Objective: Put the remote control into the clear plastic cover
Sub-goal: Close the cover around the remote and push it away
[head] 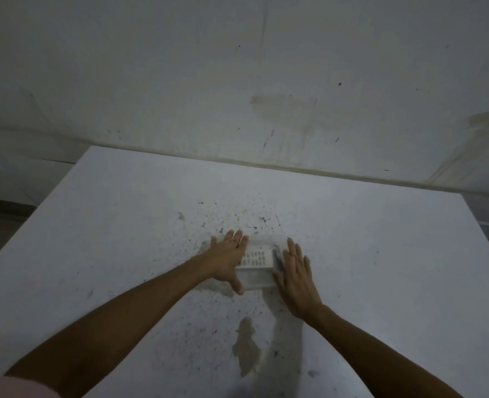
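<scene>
The left hand [226, 259] lies spread flat, fingers over the left end of the remote control [257, 257], gripping nothing. The remote rests mid-table [381, 254], the clear plastic cover [259, 278] just beside its near edge. The right hand [294, 275] stands open at their right end. Insertion looks unstarted; next, lift the cover's mouth and align the remote.

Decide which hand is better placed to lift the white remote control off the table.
Probably the left hand: it overlaps the white button-covered remote control. The right hand lies open beside it.
</scene>
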